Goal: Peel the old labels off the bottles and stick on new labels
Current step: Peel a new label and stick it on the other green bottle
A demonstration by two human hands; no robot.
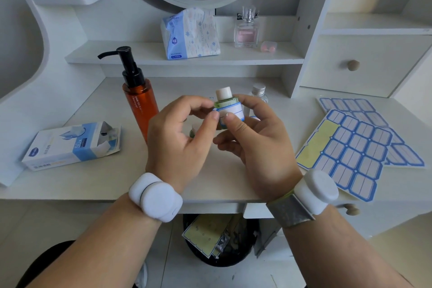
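Just right of the amber pump bottle (pixel 139 103), we hold the small white-capped bottle (pixel 224 94) in our curled right hand (pixel 254 142) while our left hand (pixel 177 138) pinches the blue-bordered label (pixel 230 113), which we should smooth outward from its middle to avoid wrinkles.

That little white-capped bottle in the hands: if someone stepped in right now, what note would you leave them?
Left hand: pinches the left end of the new blue-bordered label.
Right hand: holds the small bottle, thumb pressing the label on.
Spare label sheets lie at right on the desk.
Done: label partly stuck over the bottle; green print shows above it.
Left: smooth it down; the orange pump bottle and clear silver-capped bottle show no new label.
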